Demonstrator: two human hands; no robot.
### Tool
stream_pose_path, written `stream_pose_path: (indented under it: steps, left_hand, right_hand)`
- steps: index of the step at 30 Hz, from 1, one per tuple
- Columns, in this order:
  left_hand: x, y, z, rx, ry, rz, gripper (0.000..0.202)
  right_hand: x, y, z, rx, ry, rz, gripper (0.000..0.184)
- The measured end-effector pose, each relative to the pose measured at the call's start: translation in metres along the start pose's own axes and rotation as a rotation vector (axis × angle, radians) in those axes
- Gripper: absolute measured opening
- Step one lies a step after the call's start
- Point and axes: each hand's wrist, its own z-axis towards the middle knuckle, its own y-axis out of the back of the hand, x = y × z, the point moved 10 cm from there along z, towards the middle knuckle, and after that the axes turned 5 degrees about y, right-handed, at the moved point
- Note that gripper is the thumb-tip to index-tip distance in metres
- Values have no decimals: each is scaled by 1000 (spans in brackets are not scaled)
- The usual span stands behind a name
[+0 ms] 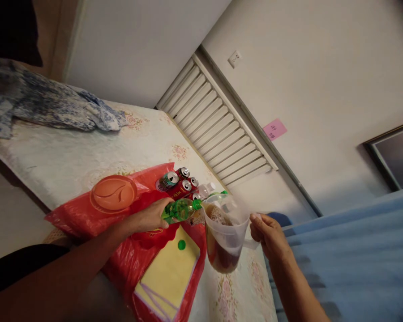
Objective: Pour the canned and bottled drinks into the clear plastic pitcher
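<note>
My left hand point(152, 216) grips a green plastic bottle point(178, 210), its uncapped neck lying at the rim of a clear plastic pitcher point(226, 235). Brown liquid with foam on top partly fills the pitcher. My right hand point(268, 233) is closed around the pitcher's handle. Whether liquid is running out of the bottle I cannot tell. A green bottle cap point(182, 244) rests on a folded yellow cloth point(169, 275) below the bottle. Behind the bottle stand several drink cans point(179, 188).
Red plastic sheeting point(121, 261) covers part of the floral tablecloth point(97, 152), with an orange lid point(113, 193) on it. A clear bottle point(206, 190) stands beside the cans. Patterned fabric point(60, 105) lies at the far left. A radiator point(218, 125) and a blue curtain point(349, 250) border the table.
</note>
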Motion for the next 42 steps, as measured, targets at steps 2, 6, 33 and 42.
stream_pose_path:
  steps: [2, 6, 33, 42]
  left_hand:
    - [-1, 0, 0, 4, -5, 4, 66]
    - [-1, 0, 0, 4, -11, 5, 65]
    - [0, -1, -1, 13, -7, 18, 65]
    - [-2, -1, -1, 17, -17, 18, 63]
  right_hand:
    - [-1, 1, 0, 2, -2, 4, 56]
    - [-1, 2, 1, -3, 3, 2, 57]
    - [0, 5, 6, -11, 11, -59, 60]
    - [3, 3, 6, 24, 6, -99, 59]
